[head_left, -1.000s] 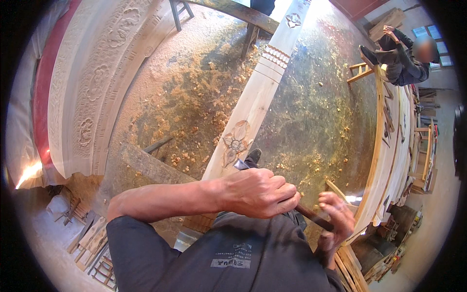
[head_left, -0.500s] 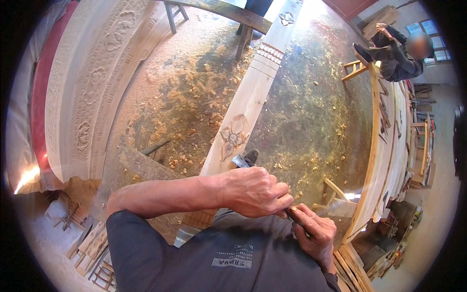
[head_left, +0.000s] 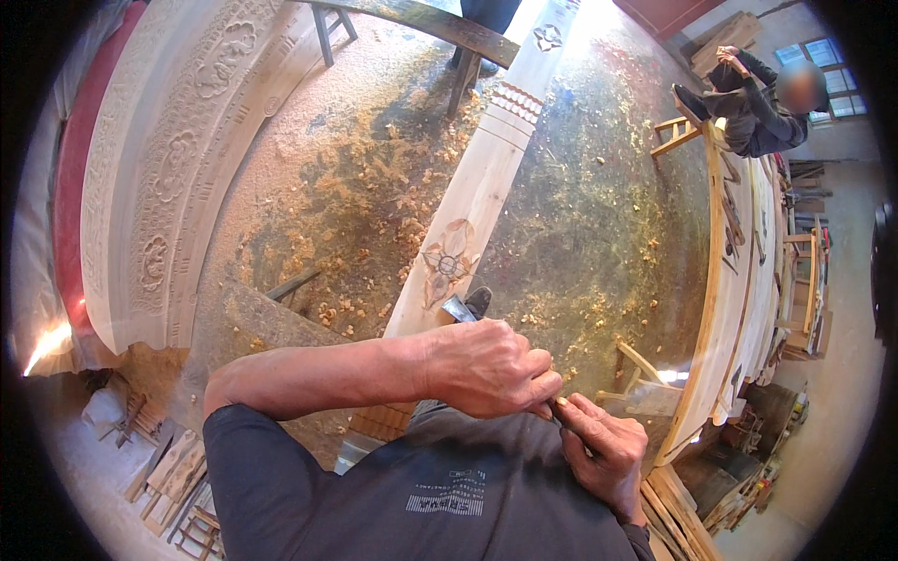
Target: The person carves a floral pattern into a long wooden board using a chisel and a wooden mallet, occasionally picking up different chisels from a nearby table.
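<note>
My left hand (head_left: 491,369) is closed around a chisel, just behind its flat metal blade (head_left: 456,309). The blade points up and left, beside a flower pattern (head_left: 449,264) carved in a long pale board (head_left: 479,192). It appears to be held above the board; contact with the wood cannot be made out. My right hand (head_left: 606,451) is curled at the other end of the chisel, close to my left fingers. Most of the handle is hidden inside my hands. Farther along, the board carries a scalloped band (head_left: 516,103) and another carved motif (head_left: 548,37).
Wood shavings (head_left: 374,201) litter the floor. Large carved panels (head_left: 168,168) stand at the left. A dark bench (head_left: 430,26) crosses the far end. At right runs a long workbench (head_left: 725,309) with tools, where another person (head_left: 767,107) sits. A small wooden stool (head_left: 645,388) stands nearer.
The view has shifted slightly. Both hands keep their grip on the chisel, and its blade stays beside the carved flower with hardly any movement.
</note>
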`<state>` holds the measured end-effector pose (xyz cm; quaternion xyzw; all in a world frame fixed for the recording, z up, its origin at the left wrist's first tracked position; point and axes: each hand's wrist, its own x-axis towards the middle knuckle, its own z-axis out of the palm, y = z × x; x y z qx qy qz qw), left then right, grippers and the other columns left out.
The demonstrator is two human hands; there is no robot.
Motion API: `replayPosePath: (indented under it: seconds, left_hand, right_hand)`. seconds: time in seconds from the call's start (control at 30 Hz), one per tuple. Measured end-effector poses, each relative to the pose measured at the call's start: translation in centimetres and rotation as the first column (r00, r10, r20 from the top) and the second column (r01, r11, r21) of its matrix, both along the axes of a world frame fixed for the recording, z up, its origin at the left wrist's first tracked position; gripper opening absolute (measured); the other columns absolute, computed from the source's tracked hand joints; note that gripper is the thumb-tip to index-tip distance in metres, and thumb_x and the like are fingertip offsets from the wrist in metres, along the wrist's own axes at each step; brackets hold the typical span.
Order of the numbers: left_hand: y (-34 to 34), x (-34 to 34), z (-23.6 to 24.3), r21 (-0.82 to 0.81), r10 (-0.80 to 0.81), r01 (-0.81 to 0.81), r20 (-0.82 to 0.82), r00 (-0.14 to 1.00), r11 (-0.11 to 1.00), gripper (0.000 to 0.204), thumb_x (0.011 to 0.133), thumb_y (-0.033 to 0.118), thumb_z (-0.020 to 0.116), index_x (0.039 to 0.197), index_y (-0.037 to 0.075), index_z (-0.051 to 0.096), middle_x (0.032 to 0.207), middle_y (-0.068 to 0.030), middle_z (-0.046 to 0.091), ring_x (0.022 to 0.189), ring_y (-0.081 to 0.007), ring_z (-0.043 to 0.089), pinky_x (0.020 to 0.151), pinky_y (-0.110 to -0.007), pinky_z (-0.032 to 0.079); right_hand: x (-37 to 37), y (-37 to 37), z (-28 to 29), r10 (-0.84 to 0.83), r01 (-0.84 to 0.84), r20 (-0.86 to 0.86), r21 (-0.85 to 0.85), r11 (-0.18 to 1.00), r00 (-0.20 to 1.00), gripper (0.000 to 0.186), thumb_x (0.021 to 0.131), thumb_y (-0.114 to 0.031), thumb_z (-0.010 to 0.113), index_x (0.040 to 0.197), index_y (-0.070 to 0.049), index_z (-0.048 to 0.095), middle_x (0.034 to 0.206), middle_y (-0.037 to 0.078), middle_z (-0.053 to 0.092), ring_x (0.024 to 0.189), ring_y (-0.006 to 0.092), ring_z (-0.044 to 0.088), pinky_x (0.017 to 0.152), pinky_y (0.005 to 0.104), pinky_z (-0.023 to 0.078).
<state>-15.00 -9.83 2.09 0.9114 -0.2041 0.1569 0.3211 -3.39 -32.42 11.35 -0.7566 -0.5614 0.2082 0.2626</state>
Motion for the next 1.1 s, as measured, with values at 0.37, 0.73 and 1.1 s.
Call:
replayPosePath:
  seconds: [0.37,0.73,1.1]
  left_hand:
    - [-0.6,0.0,0.0,-0.11,0.072,-0.069,0.027,0.997,0.992,0.044,0.104,0.042,0.065,0.078,0.01,0.053,0.066,-0.0043,0.051,0.052,-0.022,0.061,0.046,-0.038,0.048]
    - [-0.8,0.4,0.3,-0.134,0.046,-0.038,0.057,0.997,0.99,0.042,0.104,0.037,0.067,0.076,0.011,0.051,0.065,-0.0051,0.052,0.051,-0.0232,0.061,0.045,-0.038,0.048]
    - [-1.0,0.3,-0.2,-0.113,0.06,-0.057,0.022,0.998,0.992,0.039,0.104,0.032,0.066,0.075,0.01,0.054,0.062,-0.0054,0.053,0.05,-0.0253,0.062,0.044,-0.039,0.049]
  right_hand:
    - [-0.7,0.5,1.2,-0.021,0.02,-0.042,-0.024,0.999,0.999,0.044,0.078,-0.005,0.082,0.121,-0.002,0.078,0.104,0.021,0.079,0.086,0.031,0.08,0.071,0.0351,0.063]
    - [-0.8,-3.9,-1.0,-0.159,0.204,-0.128,0.591,0.781,0.979,0.092,0.1,-0.087,0.03,0.112,-0.007,0.073,0.104,0.021,0.067,0.117,0.045,0.058,0.115,0.0715,0.036]
    - [-1.4,-1.3,-0.2,-0.475,0.467,-0.219,0.728,0.502,0.852,0.071,0.098,-0.075,0.052,0.083,-0.008,0.071,0.085,0.013,0.069,0.129,0.0412,0.061,0.115,0.0695,0.046]
